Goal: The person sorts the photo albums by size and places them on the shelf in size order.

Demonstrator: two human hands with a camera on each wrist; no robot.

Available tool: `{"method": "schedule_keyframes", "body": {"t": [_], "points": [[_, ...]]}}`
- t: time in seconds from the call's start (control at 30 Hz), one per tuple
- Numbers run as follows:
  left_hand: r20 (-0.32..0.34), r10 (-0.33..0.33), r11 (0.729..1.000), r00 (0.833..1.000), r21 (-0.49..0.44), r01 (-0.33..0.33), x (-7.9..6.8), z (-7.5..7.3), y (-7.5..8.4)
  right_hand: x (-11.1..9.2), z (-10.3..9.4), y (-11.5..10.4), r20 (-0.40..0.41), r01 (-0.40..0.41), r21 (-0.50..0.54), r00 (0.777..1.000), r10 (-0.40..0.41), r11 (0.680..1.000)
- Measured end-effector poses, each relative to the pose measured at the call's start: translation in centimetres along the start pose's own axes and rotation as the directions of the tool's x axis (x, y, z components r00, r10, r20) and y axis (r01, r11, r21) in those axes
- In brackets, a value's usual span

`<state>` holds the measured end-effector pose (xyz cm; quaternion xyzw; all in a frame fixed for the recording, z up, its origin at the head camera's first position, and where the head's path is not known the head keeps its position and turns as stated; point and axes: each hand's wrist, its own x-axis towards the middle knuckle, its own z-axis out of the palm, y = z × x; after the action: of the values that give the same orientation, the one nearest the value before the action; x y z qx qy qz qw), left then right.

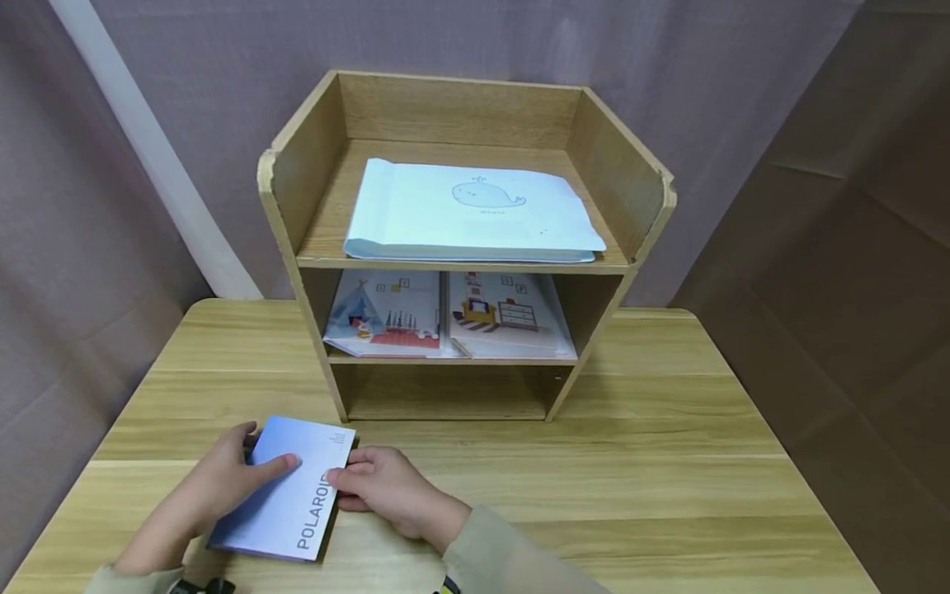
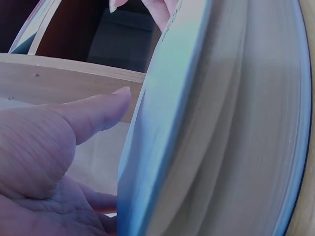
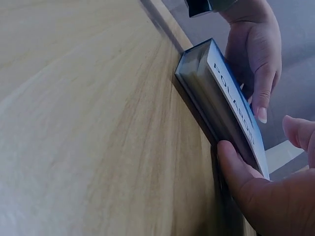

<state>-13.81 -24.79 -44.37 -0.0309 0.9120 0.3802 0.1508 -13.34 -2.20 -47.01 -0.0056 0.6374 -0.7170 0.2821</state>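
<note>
A thick photo album (image 1: 297, 487) with a blue-to-white cover lettered POLAROID lies at the front left of the wooden table. My left hand (image 1: 223, 483) holds its left side, thumb over the cover and the other fingers partly hidden at the far edge. On the opposite side, my right hand (image 1: 389, 491) grips the edge near the lettering, thumb at the cover's rim and fingers by the page side. The album's page edges (image 2: 231, 118) show slightly parted in the left wrist view. From the right wrist, the album (image 3: 216, 93) appears between both hands, close over the tabletop.
Behind the album stands a three-level wooden shelf (image 1: 453, 418). A white book with a whale drawing (image 1: 482, 206) lies on top. Illustrated books or folders (image 1: 393, 318) fill the middle level. Grey curtain (image 1: 460, 37) hangs behind the table (image 1: 631, 495).
</note>
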Motion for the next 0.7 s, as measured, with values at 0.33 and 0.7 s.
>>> {"method": "schedule_keyframes", "body": {"t": [0.33, 0.7], "points": [[0.086, -0.043, 0.961, 0.995, -0.269, 0.064, -0.1, 0.6, 0.0, -0.8, -2.2, -0.5, -0.063, 0.049, -0.119, 0.996, -0.057, 0.992], [0.160, -0.005, 0.902, 0.987, -0.425, 0.074, -1.2, 2.3, 2.0, -2.4, -5.0, -0.7, -0.028, 0.078, -0.324, 0.995, -0.093, 0.943]]}}
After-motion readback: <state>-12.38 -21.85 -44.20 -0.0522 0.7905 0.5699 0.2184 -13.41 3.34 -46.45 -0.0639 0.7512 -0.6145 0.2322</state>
